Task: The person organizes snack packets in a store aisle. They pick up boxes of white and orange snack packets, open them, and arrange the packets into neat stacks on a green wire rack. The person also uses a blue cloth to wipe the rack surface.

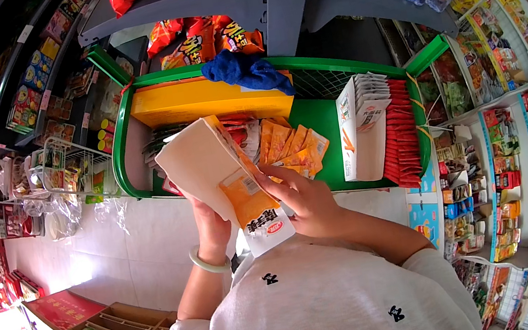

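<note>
A small open cardboard display box [192, 164] is tilted in front of my chest, its pale inside facing me. My left hand [212, 224], with a pale bangle at the wrist, grips its left side. My right hand [304, 200] holds the box's right edge, fingers beside an orange snack packet [248, 194] that lies in its lower end. A white printed flap [270, 232] hangs below that packet. Just beyond, a loose pile of orange packets [292, 144] rests in a green cart [310, 109]. Part of my right fingertips is hidden by the box edge.
In the cart stand a yellow carton [210, 97], a white box of packets [366, 141] and a row of red packets [399, 136]. A blue cloth [244, 70] drapes over the far rim. Grey shelves [289, 7] rise behind; stocked racks [504, 175] line the right.
</note>
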The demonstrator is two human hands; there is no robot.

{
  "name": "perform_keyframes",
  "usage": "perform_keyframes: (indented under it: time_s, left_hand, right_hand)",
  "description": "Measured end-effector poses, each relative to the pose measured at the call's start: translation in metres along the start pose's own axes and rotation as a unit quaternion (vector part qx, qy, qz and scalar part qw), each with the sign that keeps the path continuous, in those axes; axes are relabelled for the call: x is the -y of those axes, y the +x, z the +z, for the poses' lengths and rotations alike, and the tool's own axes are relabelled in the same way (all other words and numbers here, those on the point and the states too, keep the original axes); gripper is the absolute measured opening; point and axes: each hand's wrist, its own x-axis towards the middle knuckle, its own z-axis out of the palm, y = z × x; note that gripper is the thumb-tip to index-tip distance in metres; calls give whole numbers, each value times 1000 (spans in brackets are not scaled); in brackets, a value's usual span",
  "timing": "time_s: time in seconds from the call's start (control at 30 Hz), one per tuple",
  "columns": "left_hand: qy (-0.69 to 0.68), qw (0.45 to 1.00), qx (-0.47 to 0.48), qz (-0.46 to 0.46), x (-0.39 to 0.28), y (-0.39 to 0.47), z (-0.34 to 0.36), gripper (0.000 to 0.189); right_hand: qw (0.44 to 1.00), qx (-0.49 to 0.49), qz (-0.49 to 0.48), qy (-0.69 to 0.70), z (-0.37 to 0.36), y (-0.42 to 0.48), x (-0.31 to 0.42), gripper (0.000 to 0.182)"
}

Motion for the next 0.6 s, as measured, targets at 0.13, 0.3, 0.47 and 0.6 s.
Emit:
perform_keyframes:
  time_s: [0.13, 0.3, 0.47, 0.6]
  left_hand:
    - [154, 987, 12, 51, -21, -8, 47, 89]
    - [182, 978, -82, 57, -42, -7, 18, 89]
    - [284, 916, -235, 155, -89, -35, -59, 87]
    - [878, 283, -279, 266, -130, -92, -146, 76]
  right_hand:
    - [977, -152, -143, -43, 6, 0, -3, 74]
    - [941, -192, -278, 0, 1, 12, 11, 41]
    - [872, -116, -97, 466, -10, -3, 9, 27]
    - [830, -196, 0, 522, -6, -16, -2, 25]
